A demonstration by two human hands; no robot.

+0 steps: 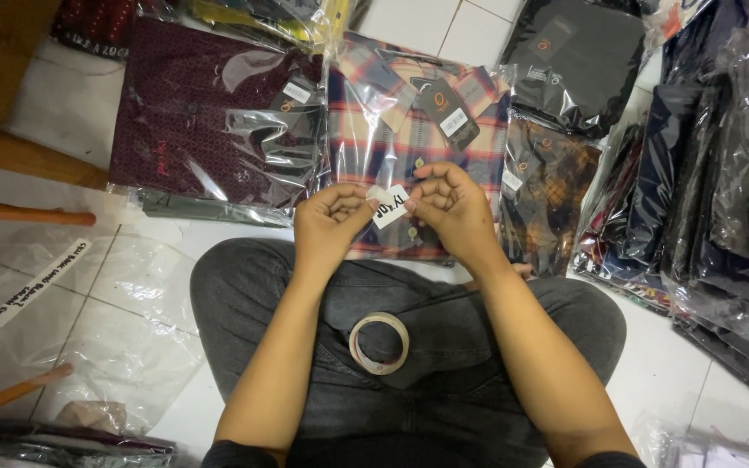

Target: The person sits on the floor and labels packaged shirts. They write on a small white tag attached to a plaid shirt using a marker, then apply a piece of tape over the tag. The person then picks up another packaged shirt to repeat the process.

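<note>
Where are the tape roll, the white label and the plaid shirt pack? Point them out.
tape roll (355, 351): head view, left side of its ring, on the lap.
white label (389, 206): head view, its middle, between both hands' fingertips.
plaid shirt pack (366, 130): head view, upper left of the bag.

I see a small white label (389, 206) at centre, pinched between both hands' fingers (353, 206) over a clear-bagged plaid shirt package (374, 113). Maroon package (192, 113) at 10 o'clock, black one (574, 61) at 1, dark stacked packages (721, 191) at 3. A white strip label (38, 282) lies at 8.
</note>
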